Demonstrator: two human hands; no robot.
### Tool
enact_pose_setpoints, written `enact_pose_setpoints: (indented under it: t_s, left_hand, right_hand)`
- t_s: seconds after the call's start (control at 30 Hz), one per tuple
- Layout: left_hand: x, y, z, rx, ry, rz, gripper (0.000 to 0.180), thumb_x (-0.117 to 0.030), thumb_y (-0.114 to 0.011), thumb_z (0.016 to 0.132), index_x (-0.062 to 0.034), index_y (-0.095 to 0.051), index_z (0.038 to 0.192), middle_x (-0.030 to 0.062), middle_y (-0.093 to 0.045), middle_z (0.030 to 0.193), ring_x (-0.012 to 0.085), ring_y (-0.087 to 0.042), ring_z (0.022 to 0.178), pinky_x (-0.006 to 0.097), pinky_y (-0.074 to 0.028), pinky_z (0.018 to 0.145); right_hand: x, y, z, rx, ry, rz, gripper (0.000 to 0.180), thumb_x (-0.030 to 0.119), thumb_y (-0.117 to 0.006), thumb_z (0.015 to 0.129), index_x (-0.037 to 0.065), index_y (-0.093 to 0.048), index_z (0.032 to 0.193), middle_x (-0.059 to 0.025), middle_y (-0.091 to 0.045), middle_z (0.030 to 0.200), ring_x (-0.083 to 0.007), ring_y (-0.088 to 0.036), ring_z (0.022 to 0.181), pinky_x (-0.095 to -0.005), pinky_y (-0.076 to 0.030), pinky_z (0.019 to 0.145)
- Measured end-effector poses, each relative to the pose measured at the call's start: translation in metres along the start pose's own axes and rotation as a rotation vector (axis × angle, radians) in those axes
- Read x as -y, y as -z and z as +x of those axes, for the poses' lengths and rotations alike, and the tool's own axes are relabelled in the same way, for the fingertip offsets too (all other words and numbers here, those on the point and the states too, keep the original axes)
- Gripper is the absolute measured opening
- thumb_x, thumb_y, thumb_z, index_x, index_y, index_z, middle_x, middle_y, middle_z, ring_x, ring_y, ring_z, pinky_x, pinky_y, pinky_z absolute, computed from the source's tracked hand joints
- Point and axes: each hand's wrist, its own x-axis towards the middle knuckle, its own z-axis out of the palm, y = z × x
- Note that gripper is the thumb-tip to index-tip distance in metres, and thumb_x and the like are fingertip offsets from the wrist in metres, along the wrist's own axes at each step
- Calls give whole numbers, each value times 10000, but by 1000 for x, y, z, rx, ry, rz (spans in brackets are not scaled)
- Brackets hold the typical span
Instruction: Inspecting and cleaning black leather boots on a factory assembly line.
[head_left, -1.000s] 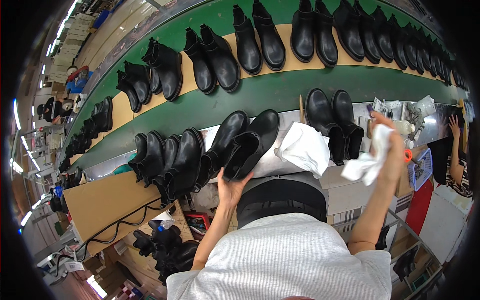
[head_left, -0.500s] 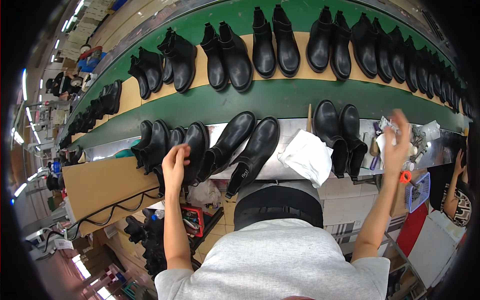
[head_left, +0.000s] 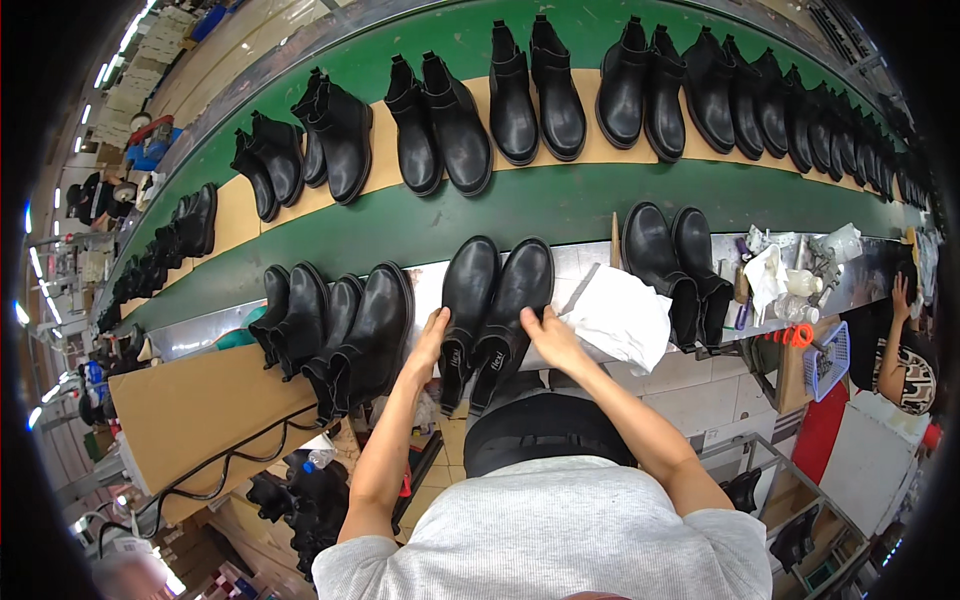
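My left hand [head_left: 432, 335] and right hand [head_left: 545, 335] clasp the outer sides of a pair of glossy black leather ankle boots [head_left: 495, 305], fingers curled against the uppers. Pair lies between my palms, toes pointing away. Crumpled white cloth [head_left: 620, 315] just right of my right hand; two more black boot pairs [head_left: 335, 330] left of my left hand.

A metal workbench [head_left: 590, 262] carries a pair of black boots [head_left: 490, 310] between the left hand [head_left: 432, 335] and right hand [head_left: 548, 335]. A white cloth [head_left: 620, 315] lies just right of the right hand, more black boots [head_left: 335, 330] left of the left hand.
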Motion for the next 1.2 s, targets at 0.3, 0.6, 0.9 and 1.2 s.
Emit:
enact_pose_setpoints:
  t_s: [0.3, 0.6, 0.9, 1.2]
  left_hand:
    - [-82, -25, 21, -65, -775, 1026, 928, -599, -593, 754, 69, -332, 1343, 265, -321, 1393, 426, -248, 1320, 535, -206, 1063]
    - [-92, -77, 38, 372, -546, 1511, 1196, -798, -401, 710, 104, -39, 1407, 272, -99, 1479, 419, 154, 1364, 690, 74, 999]
    - [-77, -69, 41, 262, -680, 1460, 1115, -693, -482, 723, 114, -116, 1398, 280, -158, 1458, 438, 98, 1369, 733, 43, 963]
    - [-85, -69, 34, 262, -704, 1455, 1119, -655, -525, 735, 144, -85, 1382, 286, -185, 1448, 438, 89, 1372, 693, 47, 997]
  right_hand:
    - [31, 65, 62, -399, 399, -103, 411, 241, -499, 904, -39, -494, 1205, -225, -543, 1126, -376, -497, 1046, -436, -412, 896]
    - [27, 18, 123, -488, 236, -123, 273, 243, -461, 920, -6, -570, 934, -190, -601, 897, -383, -528, 890, -454, -423, 782]
    - [14, 21, 116, -260, 297, 215, 317, 250, -520, 889, -10, -583, 1060, -154, -569, 1087, -299, -502, 1072, -384, -397, 879]
    - [50, 53, 105, -295, 312, 36, 206, 176, -572, 858, -24, -612, 889, -191, -599, 847, -381, -578, 849, -442, -451, 758]
